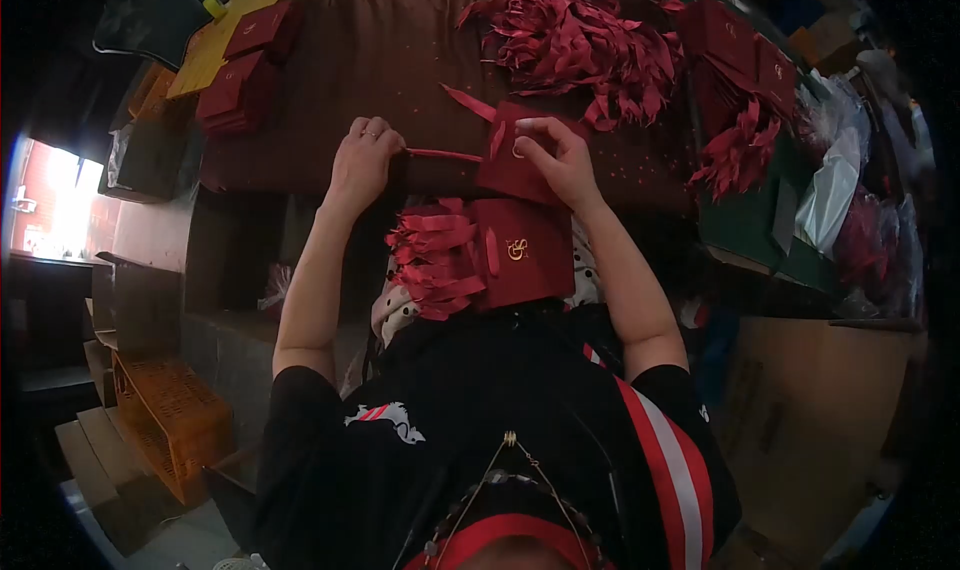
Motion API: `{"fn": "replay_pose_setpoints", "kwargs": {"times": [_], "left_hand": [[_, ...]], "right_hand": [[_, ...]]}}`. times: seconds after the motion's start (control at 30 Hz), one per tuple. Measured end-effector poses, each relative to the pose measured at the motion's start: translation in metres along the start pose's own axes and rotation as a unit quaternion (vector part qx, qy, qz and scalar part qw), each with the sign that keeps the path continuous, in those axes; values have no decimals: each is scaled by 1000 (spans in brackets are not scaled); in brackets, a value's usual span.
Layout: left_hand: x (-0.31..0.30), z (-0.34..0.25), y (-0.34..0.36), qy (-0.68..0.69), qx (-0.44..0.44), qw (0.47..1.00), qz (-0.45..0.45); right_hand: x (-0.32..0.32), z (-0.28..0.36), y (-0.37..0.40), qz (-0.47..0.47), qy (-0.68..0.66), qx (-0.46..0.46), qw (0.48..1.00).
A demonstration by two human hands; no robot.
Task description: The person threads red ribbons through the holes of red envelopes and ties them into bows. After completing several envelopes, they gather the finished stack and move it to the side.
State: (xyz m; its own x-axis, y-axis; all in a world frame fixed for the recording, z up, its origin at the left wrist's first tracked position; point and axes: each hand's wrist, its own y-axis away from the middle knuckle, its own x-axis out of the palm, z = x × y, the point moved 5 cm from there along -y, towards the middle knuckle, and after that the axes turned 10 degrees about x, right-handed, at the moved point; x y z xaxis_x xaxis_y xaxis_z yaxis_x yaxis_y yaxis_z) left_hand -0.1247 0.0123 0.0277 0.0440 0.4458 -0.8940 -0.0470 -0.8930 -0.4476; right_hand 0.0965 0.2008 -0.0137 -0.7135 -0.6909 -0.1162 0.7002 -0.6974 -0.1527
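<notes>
My left hand (pixel 365 160) pinches the end of a narrow red ribbon (pixel 440 154) and holds it taut to the left. The ribbon runs to a flat dark red card (pixel 508 173) with a gold mark on it, lying on the brown cloth. My right hand (pixel 560 160) grips the card's right side, thumb on its face. Another red ribbon tail sticks out at the card's upper left. On my lap rests a stack of similar dark red cards (pixel 540 255) with gold letters, their bunched ribbons (pixel 437 260) spread to the left.
A large heap of red ribbons (pixel 590 45) lies at the back of the brown-covered table (pixel 380 40). More red cards are stacked at the left (pixel 235 92) and right (pixel 725 40). Clear plastic (pixel 835 180) hangs at the right. An orange crate (pixel 175 420) stands lower left.
</notes>
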Motion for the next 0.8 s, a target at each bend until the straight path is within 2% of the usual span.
{"fn": "replay_pose_setpoints", "kwargs": {"times": [0.1,0.17,0.2,0.23,0.3,0.33,0.4,0.43,0.5,0.53,0.57,0.63,0.7,0.77,0.8], "left_hand": [[0,-2,6,-4,-19,1000,10],[-17,-25,-5,40,-54,995,-71],[-18,-39,-13,95,-47,994,-37],[-15,-56,-21,103,7,994,-25],[-11,-85,-35,138,81,987,21],[0,-90,-39,137,105,984,42],[20,-93,-41,105,135,983,68],[22,-92,-41,104,136,983,66],[25,-89,-39,136,127,980,75],[27,-88,-36,135,127,980,77],[25,-88,-33,122,141,981,45],[18,-86,-28,105,152,983,13],[3,-80,-23,76,132,985,-85],[-29,-77,-29,93,113,974,-171],[-39,-74,-30,109,102,966,-211]], "right_hand": [[1,-3,0,8,1,23,1000],[2,1,0,17,-10,36,999],[0,5,-2,11,-95,68,993],[-2,8,-4,7,-178,98,979],[-11,13,-17,4,-165,107,980],[-18,21,-27,-28,-43,22,998],[-21,50,-36,-76,181,-136,971],[-22,52,-41,-76,182,-138,971],[-12,53,-54,-89,423,-151,889],[-9,44,-61,-90,445,-145,879],[-7,36,-68,-89,443,-147,880],[2,25,-79,-63,533,-111,836],[5,26,-79,-64,550,-117,824],[3,47,-66,-119,420,-197,878],[-1,60,-62,-138,382,-217,888]]}}
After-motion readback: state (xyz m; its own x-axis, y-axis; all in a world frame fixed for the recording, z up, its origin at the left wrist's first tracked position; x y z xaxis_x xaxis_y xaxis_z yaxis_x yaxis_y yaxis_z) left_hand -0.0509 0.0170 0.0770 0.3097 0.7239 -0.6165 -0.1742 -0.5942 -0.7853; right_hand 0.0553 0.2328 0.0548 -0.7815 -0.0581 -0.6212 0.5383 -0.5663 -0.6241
